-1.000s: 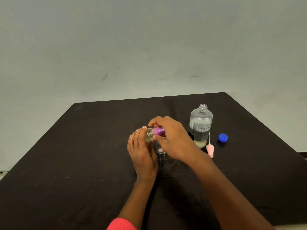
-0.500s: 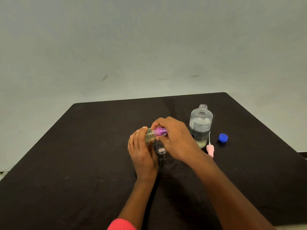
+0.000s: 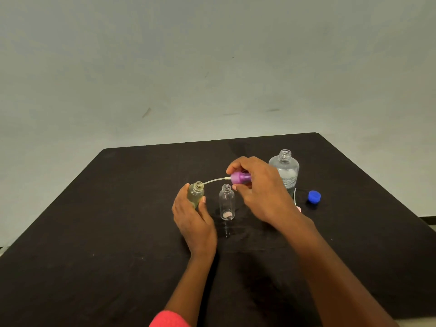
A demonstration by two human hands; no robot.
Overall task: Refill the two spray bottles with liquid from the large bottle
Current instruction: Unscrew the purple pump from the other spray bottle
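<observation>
My left hand (image 3: 193, 218) grips a small spray bottle (image 3: 195, 193) holding yellowish liquid, its neck uncovered. My right hand (image 3: 259, 192) pinches the purple spray head (image 3: 240, 178), lifted to the right of that bottle; the tip of its thin white dip tube (image 3: 213, 181) still reaches the bottle's mouth. A second small clear bottle (image 3: 227, 202) stands uncapped between my hands and looks empty. The large clear bottle (image 3: 286, 169) stands uncapped at the right, partly hidden behind my right hand.
A blue cap (image 3: 314, 197) lies right of the large bottle. A pink spray head (image 3: 298, 208) with its tube lies beside my right wrist, mostly hidden. Everything sits on a black table (image 3: 94, 232) before a pale wall.
My right hand has pulled the purple spray head off the yellowish bottle, up and to the right, drawing the dip tube out. The clear empty bottle is now uncovered between my hands.
</observation>
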